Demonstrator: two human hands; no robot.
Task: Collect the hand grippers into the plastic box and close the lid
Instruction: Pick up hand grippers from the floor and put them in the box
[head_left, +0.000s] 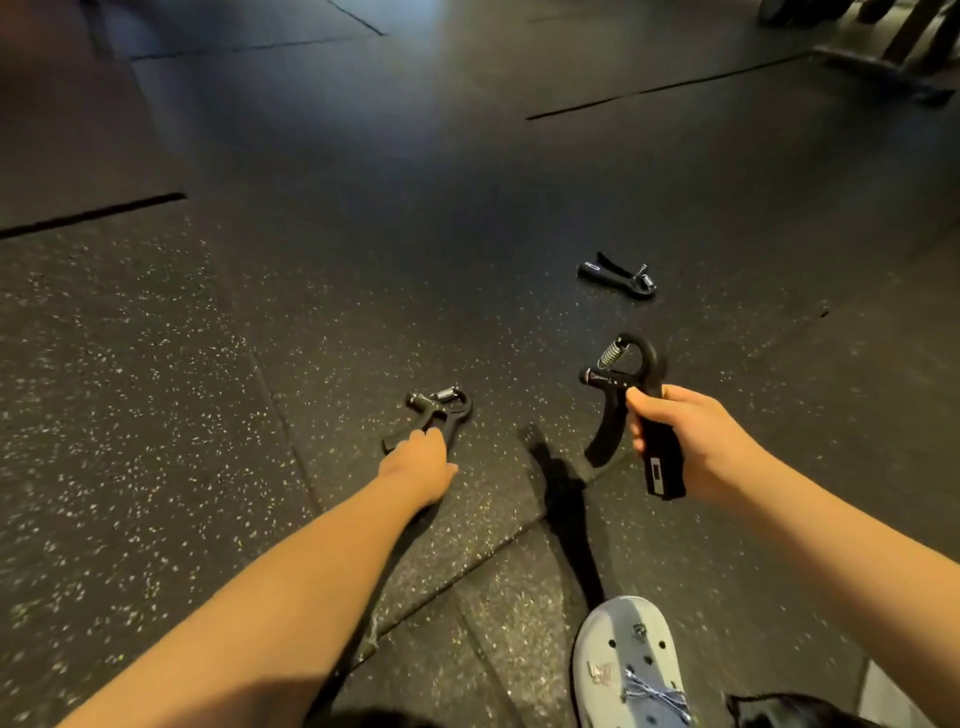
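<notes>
Between the curled fingers (641, 410) of the right hand (696, 447) sits the first hand gripper (626, 382), held clear of the floor (208, 364). The fingers are wrapped round its straight handle, which carries a small grey panel just below them. Its curved second handle hangs free on the inner side of the fingers, untouched, and its spring and arched head stand above them. Under the fingers (430, 435) of the left hand (418, 465) lies the second hand gripper (441, 410), flat on the floor. Those fingers reach down onto the gripper's two handles and touch them, with its head and spring pointing away beyond the fingertips. Whether they have closed round a handle or merely rest on it cannot be told, since the back of the hand hides the fingertips. Well beyond the right hand's fingers, and apart from both other units, the third hand gripper (621, 278) lies on its side on the floor, touched by neither hand. The floor is dark speckled rubber matting with visible seams. Near the bottom edge, below the right forearm, a pale grey perforated shoe (628, 665) points forward. At the far upper right, a dark metal rack base (893, 60) rests on the matting.
</notes>
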